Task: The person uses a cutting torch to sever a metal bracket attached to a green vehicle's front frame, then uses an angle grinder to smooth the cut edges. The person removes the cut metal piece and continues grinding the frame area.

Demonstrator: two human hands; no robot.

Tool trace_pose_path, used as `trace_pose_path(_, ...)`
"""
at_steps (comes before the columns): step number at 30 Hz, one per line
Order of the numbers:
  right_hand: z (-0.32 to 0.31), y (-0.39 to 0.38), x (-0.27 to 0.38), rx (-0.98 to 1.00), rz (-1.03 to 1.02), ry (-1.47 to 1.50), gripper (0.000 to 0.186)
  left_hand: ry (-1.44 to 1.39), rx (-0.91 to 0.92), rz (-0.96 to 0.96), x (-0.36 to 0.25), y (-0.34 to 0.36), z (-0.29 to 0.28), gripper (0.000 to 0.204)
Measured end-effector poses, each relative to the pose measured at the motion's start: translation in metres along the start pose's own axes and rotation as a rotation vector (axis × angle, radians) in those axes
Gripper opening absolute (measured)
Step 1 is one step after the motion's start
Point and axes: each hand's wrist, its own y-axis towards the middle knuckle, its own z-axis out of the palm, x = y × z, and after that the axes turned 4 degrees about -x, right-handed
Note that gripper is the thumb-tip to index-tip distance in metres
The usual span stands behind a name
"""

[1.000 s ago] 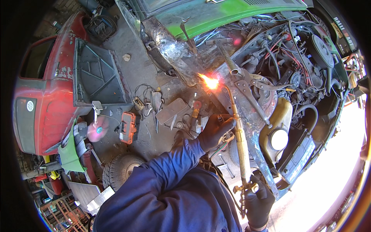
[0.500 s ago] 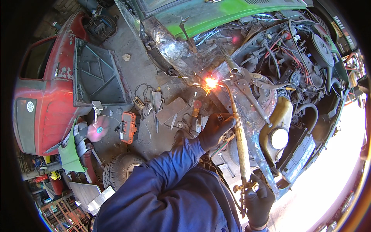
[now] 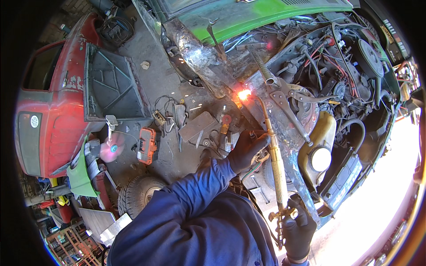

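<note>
My right hand (image 3: 298,232), in a dark glove, is wrapped round the rear of a brass gas torch (image 3: 278,177), beside its valve knobs. The torch points up and away, and its bent tip ends at a bright orange-white glow (image 3: 244,94) on the rusty metal panel (image 3: 230,80) of the car body. My left hand (image 3: 248,150), gloved too, is closed against the left side of the torch barrel. What its fingers hold, if anything, is hidden. Locking pliers (image 3: 290,116) are clamped on the panel right of the glow.
An engine bay (image 3: 337,66) with hoses, a yellowed plastic tank (image 3: 316,146) and a battery (image 3: 341,179) lies at right. An angle grinder (image 3: 225,126), metal scraps and an orange toolbox (image 3: 148,145) are on the floor. A spinning fan (image 3: 113,148), a tyre (image 3: 135,195) and a red vehicle body (image 3: 53,119) stand left.
The glow has shrunk and the long flying sparks are gone. The torch tip has shifted very slightly. Both hands keep almost the same place.
</note>
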Motion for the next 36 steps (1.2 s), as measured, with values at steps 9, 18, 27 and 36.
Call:
trace_pose_path(9,0.0,0.001,0.001,0.017,0.069,0.082,0.049,0.054,0.01,0.081,0.005,-0.001,-0.001,0.035)
trace_pose_path(18,0.0,0.002,0.003,0.025,0.057,0.073,0.052,0.011,0.044,0.095,0.023,-0.005,-0.002,0.029)
trace_pose_path(27,-0.005,0.007,-0.006,-0.008,-0.025,-0.078,0.057,0.127,0.114,0.245,0.041,-0.008,-0.008,0.036)
trace_pose_path(36,-0.011,-0.002,-0.008,-0.04,-0.033,-0.034,0.061,-0.478,0.12,-0.491,0.006,-0.056,-0.042,0.034)
